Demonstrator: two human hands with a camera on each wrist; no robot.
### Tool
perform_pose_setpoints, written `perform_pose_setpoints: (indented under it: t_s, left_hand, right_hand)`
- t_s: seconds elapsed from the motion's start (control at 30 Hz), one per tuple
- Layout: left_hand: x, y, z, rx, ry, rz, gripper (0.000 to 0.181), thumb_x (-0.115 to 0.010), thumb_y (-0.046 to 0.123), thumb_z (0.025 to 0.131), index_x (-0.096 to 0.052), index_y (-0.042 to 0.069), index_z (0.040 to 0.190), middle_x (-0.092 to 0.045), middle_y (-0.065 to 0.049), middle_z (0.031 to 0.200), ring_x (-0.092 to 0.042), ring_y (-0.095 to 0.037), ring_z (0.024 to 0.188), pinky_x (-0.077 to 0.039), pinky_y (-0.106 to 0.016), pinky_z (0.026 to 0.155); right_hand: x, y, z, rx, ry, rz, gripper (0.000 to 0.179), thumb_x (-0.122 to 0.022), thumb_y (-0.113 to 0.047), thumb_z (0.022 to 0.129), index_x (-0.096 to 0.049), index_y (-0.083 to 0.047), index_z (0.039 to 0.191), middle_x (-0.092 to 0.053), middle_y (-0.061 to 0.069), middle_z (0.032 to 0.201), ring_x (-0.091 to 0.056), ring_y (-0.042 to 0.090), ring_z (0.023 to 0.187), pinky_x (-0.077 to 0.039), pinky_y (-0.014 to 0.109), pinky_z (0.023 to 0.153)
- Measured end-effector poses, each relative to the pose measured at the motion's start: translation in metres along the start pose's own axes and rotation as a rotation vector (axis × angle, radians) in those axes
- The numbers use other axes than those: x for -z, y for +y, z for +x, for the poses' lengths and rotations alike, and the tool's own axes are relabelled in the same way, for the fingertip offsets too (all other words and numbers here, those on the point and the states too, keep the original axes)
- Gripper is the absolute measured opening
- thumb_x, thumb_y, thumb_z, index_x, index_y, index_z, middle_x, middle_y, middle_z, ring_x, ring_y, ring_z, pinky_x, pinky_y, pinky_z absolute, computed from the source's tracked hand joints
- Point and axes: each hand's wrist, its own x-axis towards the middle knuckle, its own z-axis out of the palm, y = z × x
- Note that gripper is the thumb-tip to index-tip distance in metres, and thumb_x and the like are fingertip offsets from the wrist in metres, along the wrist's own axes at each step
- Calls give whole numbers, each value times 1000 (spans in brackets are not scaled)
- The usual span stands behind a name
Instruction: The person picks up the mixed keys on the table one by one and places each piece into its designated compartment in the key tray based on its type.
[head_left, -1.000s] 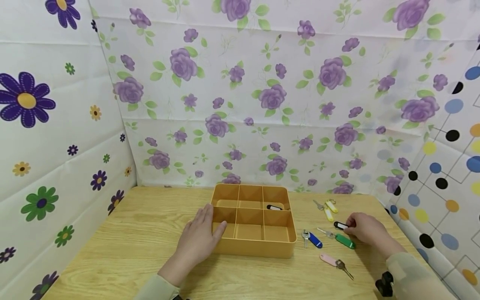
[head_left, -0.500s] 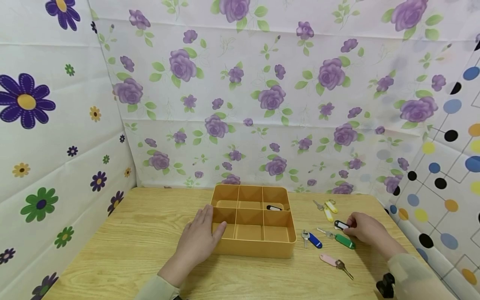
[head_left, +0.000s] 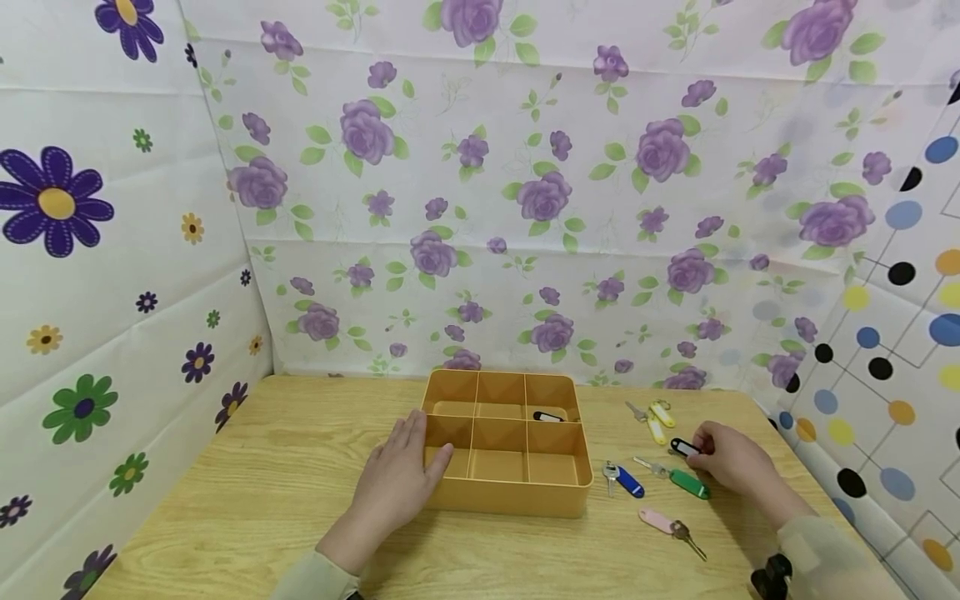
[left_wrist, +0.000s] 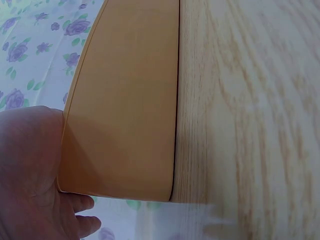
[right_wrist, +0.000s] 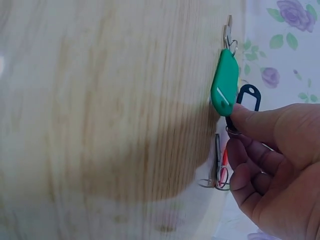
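Observation:
My right hand (head_left: 733,458) is at the right of the table and pinches a black key tag (head_left: 684,447) with a white label between thumb and fingers. Just in front of that hand lies a green key tag (head_left: 688,483) with a key; the right wrist view shows this green tag close to the thumb. My left hand (head_left: 401,475) rests on the left side of an orange tray (head_left: 510,497) with several compartments. Its fingers lie straight along the side, and the thumb reaches over the front left compartment. Another black key tag (head_left: 547,416) sits in the back right compartment.
Yellow key tags (head_left: 657,428) with a key lie behind the right hand. A blue key tag (head_left: 630,481) is right of the tray, and a pink key tag (head_left: 657,521) nearer the front. Flowered cloth (head_left: 480,208) hangs behind the table (head_left: 330,442).
The black key tag in my right hand has shifted very slightly, its outer end tilting up a little. My left hand and the tray stay in place.

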Motion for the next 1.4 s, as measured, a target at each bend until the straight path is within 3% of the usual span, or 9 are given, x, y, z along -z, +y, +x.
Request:
perform_pose_setpoints:
  t_s: [0.53,0.8,1.0,1.2,1.4]
  left_hand:
    - [-1,0,1,10,-3,-3,93,-35,68,115,-27,-6,171,-25,-23,179,-20,-45,166,-29,-74,125]
    - [-1,0,0,15,-10,-8,93,-36,68,115,-27,-6,171,-26,-23,179,-20,-44,166,-28,-74,125]
    - [-1,0,1,9,-9,-3,93,-36,67,115,-27,-6,172,-26,-23,179,-20,-44,166,-29,-75,124]
    - [-2,0,1,15,-12,-5,92,-36,67,115,-27,-5,172,-25,-22,179,-20,-43,166,-27,-74,125]
    - [0,0,3,24,-7,0,92,-37,67,115,-27,-5,172,-25,-21,179,-20,-43,166,-26,-73,126]
  right_hand:
    - [2,-8,-4,-4,120,121,16,-74,-20,107,-68,-5,109,-69,7,96,-59,23,78,-47,38,66]
    - [2,-19,-5,9,173,161,19,-74,-21,108,-67,-4,114,-71,8,103,-69,28,93,-51,39,69]
    - [2,-29,-6,13,220,201,28,-75,-22,107,-58,-2,117,-67,12,106,-68,33,97,-50,39,69]
    - [-1,-40,-8,-1,247,244,32,-74,-22,108,-48,-3,108,-63,14,104,-64,31,93,-46,38,68]
    - [-2,-55,-4,1,268,277,31,-74,-26,109,-51,-5,107,-64,14,104,-62,30,93,-47,39,71]
